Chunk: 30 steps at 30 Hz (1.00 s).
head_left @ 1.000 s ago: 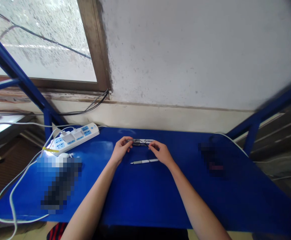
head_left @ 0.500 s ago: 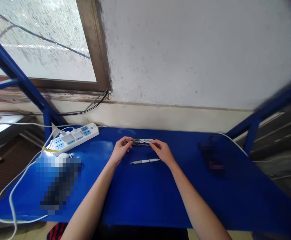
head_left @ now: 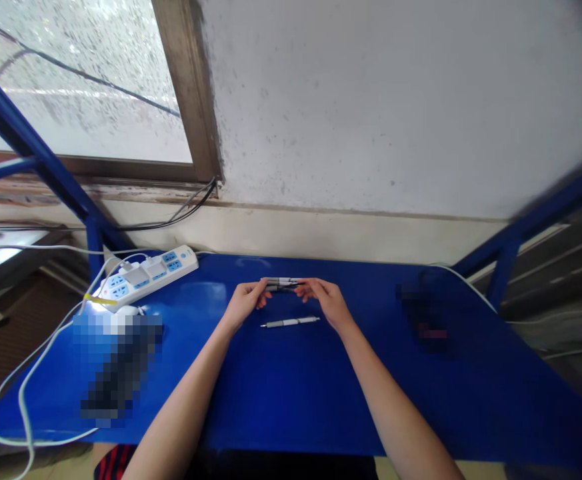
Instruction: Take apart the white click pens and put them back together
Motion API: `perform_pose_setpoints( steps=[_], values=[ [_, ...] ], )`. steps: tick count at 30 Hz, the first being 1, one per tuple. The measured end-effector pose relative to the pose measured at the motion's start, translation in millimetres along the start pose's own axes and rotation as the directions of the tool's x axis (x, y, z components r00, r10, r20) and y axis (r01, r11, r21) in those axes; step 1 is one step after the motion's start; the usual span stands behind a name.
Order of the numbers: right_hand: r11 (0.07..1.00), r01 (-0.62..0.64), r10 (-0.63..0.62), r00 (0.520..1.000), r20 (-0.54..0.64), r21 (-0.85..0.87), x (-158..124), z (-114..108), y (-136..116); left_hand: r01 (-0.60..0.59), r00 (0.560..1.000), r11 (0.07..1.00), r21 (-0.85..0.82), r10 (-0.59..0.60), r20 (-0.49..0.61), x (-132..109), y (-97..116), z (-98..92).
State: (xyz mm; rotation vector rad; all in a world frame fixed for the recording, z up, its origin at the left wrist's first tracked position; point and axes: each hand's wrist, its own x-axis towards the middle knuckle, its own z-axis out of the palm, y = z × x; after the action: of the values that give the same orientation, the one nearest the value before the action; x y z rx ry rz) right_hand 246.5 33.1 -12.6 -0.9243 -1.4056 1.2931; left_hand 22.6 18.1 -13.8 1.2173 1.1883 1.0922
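Blue-painted counter (head_left: 281,400), viewed from the head camera: both of the person's hands work at its middle, just in front of the back edge. Left hand (head_left: 243,304) and right hand (head_left: 327,299) are each partly closed, fingers curled inward, and face each other. Between their fingertips sit slim pen-shaped pieces (head_left: 281,285), one pale and silvery, one darker, lying close together. I can't tell whether they are joined. Both hands appear to have hold of them, one at each end. Long axis runs left to right, about parallel with the back edge.

White-and-grey pen (head_left: 291,322) lies loose on the counter, just on the person's side of the held pieces and nearly parallel to them, its metal tip to the left. Neither hand touches it; its right end is nearer the right hand.

White power strip (head_left: 145,277) sits well off to the left, with white cable (head_left: 21,400) trailing over the counter's edge. Two pixelated patches hide whatever lies further out on each side.
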Motion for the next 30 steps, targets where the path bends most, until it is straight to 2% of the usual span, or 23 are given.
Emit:
perform_pose_setpoints(
  steps=[4,7,10,14,17,19,20,25,30],
  values=[
    [0.954,0.082,-0.071,0.996,0.049,-0.289,-3,6,-1,-0.015,1.000,0.999,0.046,0.014,0.022,-1,0,0.7],
    [0.921,0.134,-0.099,0.989,0.114,-0.365,-5,12,0,-0.032,0.995,0.999,0.015,0.030,0.091,-3,4,2.1],
    [0.906,0.152,-0.120,0.987,0.104,-0.395,-5,12,-1,-0.037,0.992,0.998,-0.052,0.043,0.118,-5,7,2.9],
    [0.895,0.163,-0.170,0.985,0.019,-0.415,-1,-1,-3,-0.052,0.997,0.989,-0.135,0.060,0.052,-2,5,1.6],
    [0.878,0.084,-0.207,0.954,-0.215,-0.472,4,-16,4,-0.024,0.999,0.969,-0.247,0.028,0.016,1,2,-0.5],
    [0.801,-0.005,-0.242,0.912,-0.332,-0.598,6,-25,14,-0.005,1.000,0.950,-0.312,0.005,-0.001,3,0,-1.8],
    [0.741,-0.044,-0.258,0.903,-0.345,-0.670,7,-28,20,0.002,1.000,0.943,-0.332,-0.005,-0.011,3,0,-2.3],
    [0.534,-0.100,-0.240,0.934,-0.264,-0.840,5,-34,41,0.020,0.998,0.929,-0.369,-0.041,-0.048,4,1,-3.4],
    [0.386,-0.164,-0.254,0.927,-0.275,-0.908,2,-39,44,-0.007,0.993,0.932,-0.362,-0.035,-0.111,4,3,-3.3]
  ],
)
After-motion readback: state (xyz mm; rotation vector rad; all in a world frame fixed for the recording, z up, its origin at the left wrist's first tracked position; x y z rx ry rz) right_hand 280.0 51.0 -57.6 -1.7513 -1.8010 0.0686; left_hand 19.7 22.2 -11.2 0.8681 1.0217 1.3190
